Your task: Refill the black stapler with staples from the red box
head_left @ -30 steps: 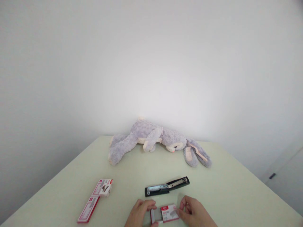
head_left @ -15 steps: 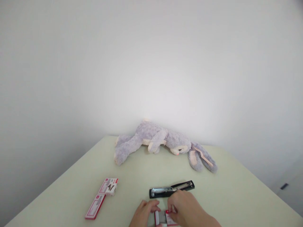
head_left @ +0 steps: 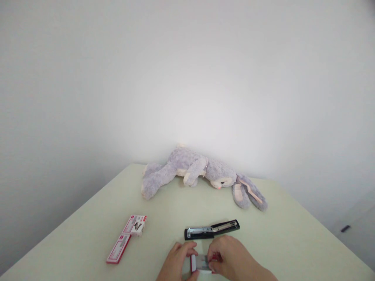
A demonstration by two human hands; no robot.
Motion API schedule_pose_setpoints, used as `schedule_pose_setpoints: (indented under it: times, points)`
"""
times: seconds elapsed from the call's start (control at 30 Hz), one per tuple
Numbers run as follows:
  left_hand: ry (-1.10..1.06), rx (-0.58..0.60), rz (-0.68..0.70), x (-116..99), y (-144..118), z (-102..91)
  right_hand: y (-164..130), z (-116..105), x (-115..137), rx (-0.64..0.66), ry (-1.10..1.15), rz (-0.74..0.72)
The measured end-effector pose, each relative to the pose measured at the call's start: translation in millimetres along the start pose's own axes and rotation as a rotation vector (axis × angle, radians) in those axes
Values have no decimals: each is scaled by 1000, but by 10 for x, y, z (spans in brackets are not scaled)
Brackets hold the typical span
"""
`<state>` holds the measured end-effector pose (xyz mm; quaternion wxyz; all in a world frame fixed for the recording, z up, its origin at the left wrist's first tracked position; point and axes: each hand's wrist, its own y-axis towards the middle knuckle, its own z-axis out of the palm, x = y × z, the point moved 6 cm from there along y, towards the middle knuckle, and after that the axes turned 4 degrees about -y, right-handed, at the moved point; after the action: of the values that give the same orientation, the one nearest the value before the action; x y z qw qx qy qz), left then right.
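Note:
A small red and white staple box (head_left: 200,264) lies on the pale green table (head_left: 263,234) at the near edge. My left hand (head_left: 177,263) grips its left end. My right hand (head_left: 231,259) covers its right part, with the fingers pinching something at the box; what they pinch is hidden. Just beyond the hands lies a black stapler (head_left: 211,229), swung open flat, with its metal staple channel showing.
Two more red and white staple boxes (head_left: 126,237) lie to the left, one of them open. A grey plush rabbit (head_left: 199,175) lies along the table's far edge against the white wall. The table's left and right edges slant inward.
My right hand has come from the box's right end over onto its top. The inner tray was drawn out at the left.

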<state>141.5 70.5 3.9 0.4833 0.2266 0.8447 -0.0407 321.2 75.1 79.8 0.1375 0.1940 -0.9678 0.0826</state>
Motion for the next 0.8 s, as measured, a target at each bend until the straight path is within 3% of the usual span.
schedule_pose_setpoints:
  times: [0.17,0.37,0.6,0.8]
  points:
    - [4,11,5,17,12,4,127,78,200,26,-180,-59]
    - [-1,31,-14,71,28,20,196,145,288,28,-189,-99]
    - [2,34,-24,68,16,18,-84,-30,-39,-88,131,-132]
    - [-12,41,-33,27,13,1,-322,134,-434,-68,269,30]
